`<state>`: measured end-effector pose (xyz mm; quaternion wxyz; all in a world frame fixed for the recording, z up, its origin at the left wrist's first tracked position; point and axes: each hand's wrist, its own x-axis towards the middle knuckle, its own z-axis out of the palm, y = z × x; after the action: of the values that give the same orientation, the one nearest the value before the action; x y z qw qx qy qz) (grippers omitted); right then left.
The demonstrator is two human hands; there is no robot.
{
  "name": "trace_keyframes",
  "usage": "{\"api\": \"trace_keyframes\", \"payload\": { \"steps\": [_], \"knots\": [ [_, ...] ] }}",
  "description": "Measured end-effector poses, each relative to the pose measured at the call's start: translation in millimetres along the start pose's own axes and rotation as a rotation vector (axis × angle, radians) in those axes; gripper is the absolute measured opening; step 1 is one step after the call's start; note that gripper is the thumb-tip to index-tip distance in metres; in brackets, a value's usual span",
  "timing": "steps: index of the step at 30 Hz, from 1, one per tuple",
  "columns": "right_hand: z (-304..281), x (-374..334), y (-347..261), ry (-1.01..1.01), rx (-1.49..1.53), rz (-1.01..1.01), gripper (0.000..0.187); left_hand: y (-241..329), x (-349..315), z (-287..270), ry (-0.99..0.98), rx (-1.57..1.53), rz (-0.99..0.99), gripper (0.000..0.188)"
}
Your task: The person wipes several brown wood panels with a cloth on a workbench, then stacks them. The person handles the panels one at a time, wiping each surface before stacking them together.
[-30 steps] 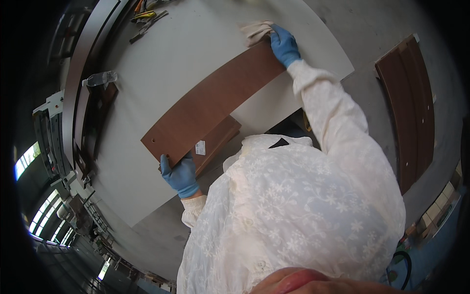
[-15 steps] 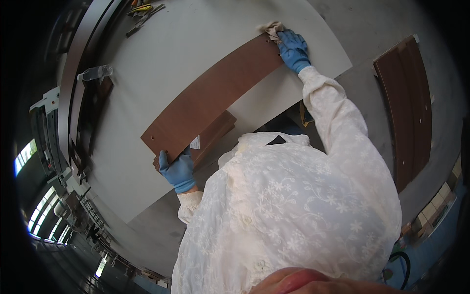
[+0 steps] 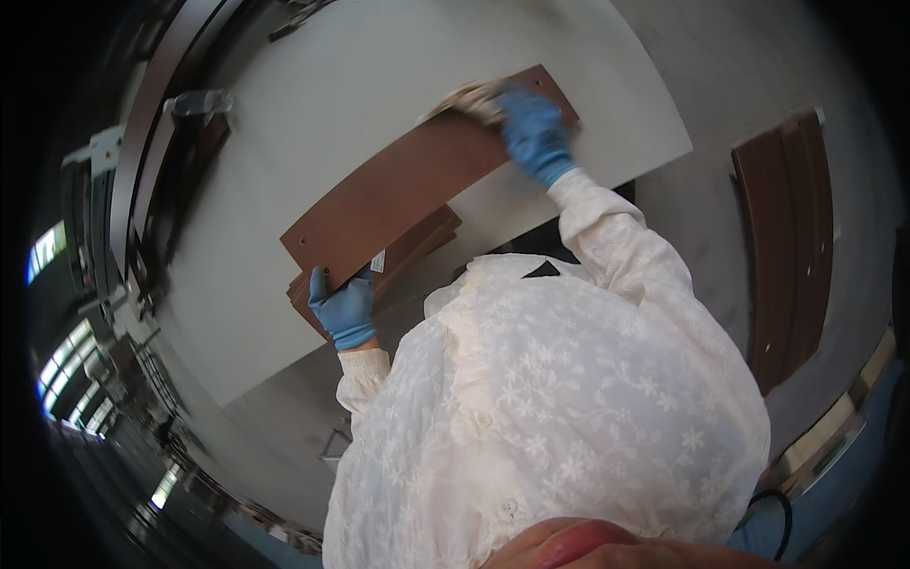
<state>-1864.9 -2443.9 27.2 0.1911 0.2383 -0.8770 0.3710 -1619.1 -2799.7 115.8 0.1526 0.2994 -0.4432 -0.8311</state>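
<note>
A long brown board (image 3: 389,190) with small holes at its ends lies slantwise in front of me. My left hand (image 3: 343,308), in a blue glove, grips its near left corner, thumb on top and fingers hidden beneath. At the far right end my right hand (image 3: 533,133), also gloved in blue and blurred, presses a beige cloth (image 3: 474,101) onto the board's upper face and far edge. Beneath the board's left part sits a stack of similar brown boards (image 3: 417,248), with a white label (image 3: 377,261) showing next to my left hand.
The pale table (image 3: 237,313) carries the boards. Several dark brown panels (image 3: 152,180) and a clear plastic bottle (image 3: 201,102) line its left side. Tools (image 3: 301,19) lie at the far edge. More brown boards (image 3: 785,247) rest on a grey surface at right.
My right hand has slid the cloth leftward along the board from its far right end. My left hand keeps its hold on the corner. The view has shifted slightly.
</note>
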Motion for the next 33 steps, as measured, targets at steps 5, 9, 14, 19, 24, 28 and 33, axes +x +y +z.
{"api": "trace_keyframes", "payload": {
  "steps": [5, 9, 14, 19, 24, 28, 33],
  "knots": [
    [-14, 25, 117, 0.018, -0.031, 0.362, 0.035, 10, -17, -1, 0.01, -0.4, -0.077, 0.051],
    [-30, 58, 91, -0.018, -0.472, 0.108, 0.051, 34, -36, -12, 0.048, -0.558, -0.051, 0.052],
    [-34, 66, 11, 0.278, -0.226, 0.131, 0.056, 68, -58, -47, 0.01, -0.524, 0.131, 0.055],
    [4, 39, -32, 0.068, 0.481, 0.715, 0.061, 79, -53, -82, -0.018, -0.463, 0.218, 0.064],
    [8, 23, -81, -0.037, 1.214, 1.107, 0.058, 110, -45, -116, -0.005, -0.386, 0.344, 0.082],
    [17, 15, -122, 0.017, 1.219, 0.842, 0.029, 132, -37, -149, -0.067, -0.493, 0.221, 0.096],
    [40, -4, -150, -0.088, 1.26, 0.678, 0.035, 125, -33, -193, 0.017, -0.649, 0.088, 0.105]
  ]
}}
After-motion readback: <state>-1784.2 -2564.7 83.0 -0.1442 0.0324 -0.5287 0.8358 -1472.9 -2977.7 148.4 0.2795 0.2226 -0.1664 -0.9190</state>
